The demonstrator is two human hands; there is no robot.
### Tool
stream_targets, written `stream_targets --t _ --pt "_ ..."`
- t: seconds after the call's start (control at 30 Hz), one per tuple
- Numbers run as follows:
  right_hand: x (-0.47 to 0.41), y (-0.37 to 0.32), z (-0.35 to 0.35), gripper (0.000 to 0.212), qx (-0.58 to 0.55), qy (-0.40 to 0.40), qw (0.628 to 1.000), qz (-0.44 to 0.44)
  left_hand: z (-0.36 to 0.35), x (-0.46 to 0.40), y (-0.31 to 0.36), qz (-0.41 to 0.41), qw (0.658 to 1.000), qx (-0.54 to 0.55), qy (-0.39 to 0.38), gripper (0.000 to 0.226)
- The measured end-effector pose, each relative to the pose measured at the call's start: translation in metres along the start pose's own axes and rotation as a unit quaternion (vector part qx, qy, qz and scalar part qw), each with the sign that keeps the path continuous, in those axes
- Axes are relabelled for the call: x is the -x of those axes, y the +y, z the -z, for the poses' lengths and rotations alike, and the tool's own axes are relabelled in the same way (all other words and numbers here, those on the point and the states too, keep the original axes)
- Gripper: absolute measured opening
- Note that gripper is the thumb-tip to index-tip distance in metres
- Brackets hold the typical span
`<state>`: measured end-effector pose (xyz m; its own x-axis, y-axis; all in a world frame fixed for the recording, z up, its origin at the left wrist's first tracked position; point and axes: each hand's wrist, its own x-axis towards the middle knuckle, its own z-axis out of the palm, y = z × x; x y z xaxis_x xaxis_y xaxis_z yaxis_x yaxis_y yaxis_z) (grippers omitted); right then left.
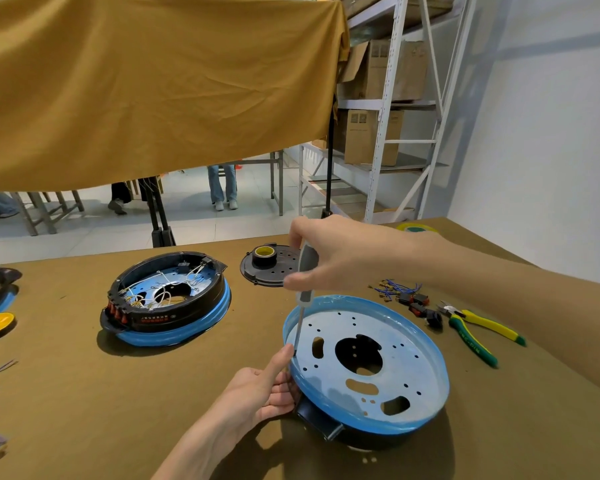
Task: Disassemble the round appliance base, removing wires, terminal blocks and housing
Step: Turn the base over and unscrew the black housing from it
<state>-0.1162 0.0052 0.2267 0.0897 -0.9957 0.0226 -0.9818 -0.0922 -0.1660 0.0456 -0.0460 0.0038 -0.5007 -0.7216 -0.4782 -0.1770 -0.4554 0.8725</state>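
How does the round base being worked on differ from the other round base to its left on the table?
The near base is stripped of wiring, its perforated plate bare; the left base holds white wires and red switches inside a black ring. The near one is tilted, held by the left hand; the left one lies flat, untouched. Both have blue rims.

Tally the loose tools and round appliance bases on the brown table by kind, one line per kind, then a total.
Screwdriver: 1
Pliers: 1
Round appliance bases fully in view: 2, the stripped base and the wired base
Total: 4
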Motion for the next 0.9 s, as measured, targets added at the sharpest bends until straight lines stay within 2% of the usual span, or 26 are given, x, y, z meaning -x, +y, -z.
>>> stream_targets --t 0.1,0.17,0.2,0.3,0.4,0.47,0.57,0.67,0.73,0.83,0.9 --pt "-0.005 0.0 -0.007 0.043 0.062 0.06 0.996 -0.021 0.0 0.0 0.001 -0.002 1.0 0.0 -0.005 0.092" --pt "-0.005 0.002 -0.003 0.029 0.014 0.028 0.999 -0.011 0.0 0.001 0.001 -0.004 1.0 -0.002 -0.008 0.091" --pt "-0.004 0.003 0.001 0.029 -0.014 0.0 1.0 -0.005 -0.001 0.001 0.001 -0.005 1.0 -0.003 -0.006 0.091" --pt "-0.001 0.004 0.006 0.044 -0.051 -0.034 0.998 -0.004 0.0 0.001 0.0 -0.003 1.0 -0.004 -0.005 0.093" --pt "-0.001 0.003 -0.005 0.051 0.07 0.042 0.997 -0.01 -0.001 0.001 0.001 -0.001 1.0 -0.003 -0.008 0.093" --pt "-0.004 0.004 -0.009 0.049 0.121 0.083 0.989 -0.018 -0.001 0.002 0.002 0.0 1.0 -0.003 -0.007 0.093" --pt "-0.006 0.005 -0.003 0.032 0.008 0.028 1.0 -0.01 -0.001 0.003 0.003 0.002 1.0 -0.002 -0.009 0.093" --pt "-0.004 0.003 0.005 0.041 -0.048 -0.019 0.999 0.01 -0.001 0.002 0.002 0.001 1.0 -0.002 -0.004 0.094" --pt "-0.004 0.002 0.002 0.044 -0.018 -0.015 1.0 0.004 -0.001 0.003 0.002 0.002 1.0 -0.005 0.0 0.094" --pt "-0.006 0.002 -0.006 0.054 0.085 0.046 0.995 -0.027 -0.001 0.003 0.002 0.005 1.0 -0.002 -0.002 0.094" --pt "-0.008 0.003 -0.009 0.045 0.091 0.07 0.993 -0.018 -0.002 0.004 0.003 0.004 1.0 -0.002 -0.002 0.094"
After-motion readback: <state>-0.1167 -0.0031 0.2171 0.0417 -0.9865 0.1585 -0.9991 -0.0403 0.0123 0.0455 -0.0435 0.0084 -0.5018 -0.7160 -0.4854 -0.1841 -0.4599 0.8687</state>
